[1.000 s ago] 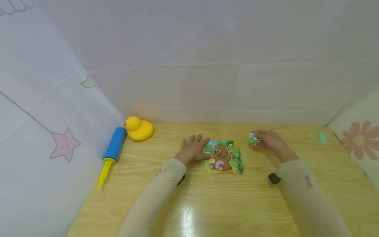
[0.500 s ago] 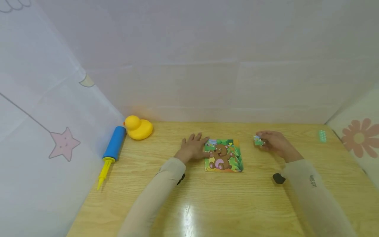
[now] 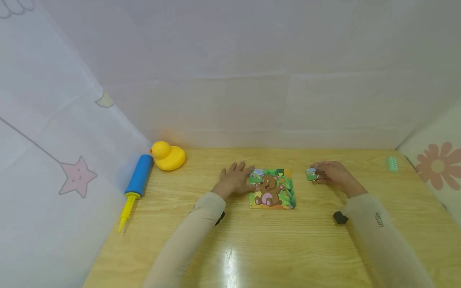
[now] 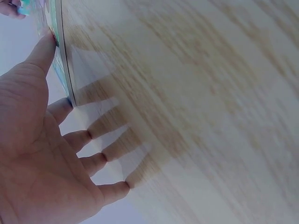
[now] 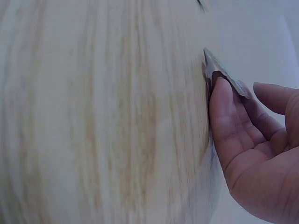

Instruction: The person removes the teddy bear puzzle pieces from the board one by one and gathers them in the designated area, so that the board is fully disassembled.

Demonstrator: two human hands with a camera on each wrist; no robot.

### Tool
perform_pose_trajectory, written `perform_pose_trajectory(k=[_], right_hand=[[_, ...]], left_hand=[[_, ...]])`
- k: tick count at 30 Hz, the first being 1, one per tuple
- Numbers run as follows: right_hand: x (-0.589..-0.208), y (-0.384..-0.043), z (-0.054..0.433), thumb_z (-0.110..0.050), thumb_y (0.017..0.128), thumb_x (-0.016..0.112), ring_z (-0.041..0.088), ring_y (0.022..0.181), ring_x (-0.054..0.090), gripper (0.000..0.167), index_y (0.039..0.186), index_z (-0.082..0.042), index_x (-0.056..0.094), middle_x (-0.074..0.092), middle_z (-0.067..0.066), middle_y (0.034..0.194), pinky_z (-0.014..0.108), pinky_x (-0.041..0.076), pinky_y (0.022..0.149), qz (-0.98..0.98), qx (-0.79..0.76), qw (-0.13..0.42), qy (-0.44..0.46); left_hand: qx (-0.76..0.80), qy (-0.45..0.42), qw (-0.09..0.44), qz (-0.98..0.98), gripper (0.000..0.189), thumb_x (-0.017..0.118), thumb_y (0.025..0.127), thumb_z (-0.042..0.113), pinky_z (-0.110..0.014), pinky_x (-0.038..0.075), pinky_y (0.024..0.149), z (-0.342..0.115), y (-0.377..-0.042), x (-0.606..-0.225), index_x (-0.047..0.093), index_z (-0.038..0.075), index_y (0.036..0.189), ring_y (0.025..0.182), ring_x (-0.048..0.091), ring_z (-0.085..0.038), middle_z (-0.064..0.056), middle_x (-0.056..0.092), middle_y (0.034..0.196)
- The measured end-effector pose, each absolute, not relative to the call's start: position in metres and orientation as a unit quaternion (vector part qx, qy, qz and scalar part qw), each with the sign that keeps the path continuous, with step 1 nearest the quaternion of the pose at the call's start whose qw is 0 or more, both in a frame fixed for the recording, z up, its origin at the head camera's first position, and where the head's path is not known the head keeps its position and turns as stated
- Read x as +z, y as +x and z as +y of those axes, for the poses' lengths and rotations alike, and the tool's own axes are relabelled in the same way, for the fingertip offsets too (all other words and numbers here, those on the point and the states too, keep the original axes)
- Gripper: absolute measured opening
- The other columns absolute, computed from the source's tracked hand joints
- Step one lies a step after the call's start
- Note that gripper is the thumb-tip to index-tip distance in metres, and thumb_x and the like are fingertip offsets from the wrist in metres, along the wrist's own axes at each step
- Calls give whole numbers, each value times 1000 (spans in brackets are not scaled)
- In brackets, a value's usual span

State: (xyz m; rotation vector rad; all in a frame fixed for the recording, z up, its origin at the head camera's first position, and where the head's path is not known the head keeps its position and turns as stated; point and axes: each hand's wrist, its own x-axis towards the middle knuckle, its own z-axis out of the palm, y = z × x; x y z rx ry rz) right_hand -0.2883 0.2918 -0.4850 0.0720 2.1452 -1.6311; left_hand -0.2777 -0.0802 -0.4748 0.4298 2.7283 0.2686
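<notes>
A square bear jigsaw puzzle [image 3: 270, 190] lies flat on the wooden table. My left hand [image 3: 232, 183] is spread at its left side. In the left wrist view the thumb lies over the puzzle's edge [image 4: 66, 56], and the other fingertips touch the tabletop. To the right of the puzzle, my right hand [image 3: 336, 176] holds a small jigsaw piece [image 3: 310, 174] with a blue and green print. The right wrist view has this piece [image 5: 219, 69] tilted on the fingertips, close to the table, the thumb slightly apart from it; its underside is partly hidden.
A yellow rubber duck [image 3: 168, 157] sits at the back left. Beside it, along the left wall, lies a blue and yellow hand pump [image 3: 138, 180]. A small pale green studded object [image 3: 393, 164] is at the far right. Cloth walls enclose the table's back and sides.
My right hand has drawn a little to the right with the jigsaw piece, whose angle has turned slightly. The left hand and the puzzle have stayed in place.
</notes>
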Motion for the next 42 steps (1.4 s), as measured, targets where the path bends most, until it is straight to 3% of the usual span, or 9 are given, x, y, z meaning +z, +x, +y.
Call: perform_pose_trajectory(k=[7,11,16,21,35,42], right_hand=[[-480,-288,292,-33,110,41,2,100,64,56,147,9,45,55,22,138,21,58,90,812,-546,207,9],[-475,-287,292,-33,111,37,5,104,64,57,145,12,45,50,29,144,21,58,91,831,-519,202,-3],[-470,-287,290,-35,111,37,25,115,67,58,145,11,46,51,32,146,25,59,92,855,-488,176,15],[-464,-288,290,-43,110,37,40,129,59,65,146,10,45,51,31,146,31,58,96,863,-479,158,25],[-466,-290,286,-36,111,36,36,123,63,59,148,10,43,49,34,146,35,58,98,851,-501,155,8],[-465,-293,272,-38,110,39,35,120,65,59,144,10,48,54,33,142,30,60,91,854,-495,161,-2]], left_hand=[[87,151,178,968,86,61,91,68,-71,12,122,-81,-277,-475,23,37,162,159,10,-38,-5,10,173],[88,154,180,967,87,60,91,68,-71,12,122,-80,-275,-473,22,36,162,159,9,-38,-6,9,173],[93,159,183,966,86,60,91,67,-71,12,122,-79,-274,-471,23,34,162,159,9,-38,-6,10,173],[91,157,181,967,87,61,91,67,-71,12,122,-79,-275,-472,23,35,162,159,9,-38,-6,10,173],[82,158,176,968,88,61,90,69,-69,14,122,-80,-278,-477,23,35,162,159,10,-37,-6,12,172],[94,157,179,967,88,59,91,69,-67,13,124,-77,-275,-476,22,34,163,159,8,-39,-8,10,172]])
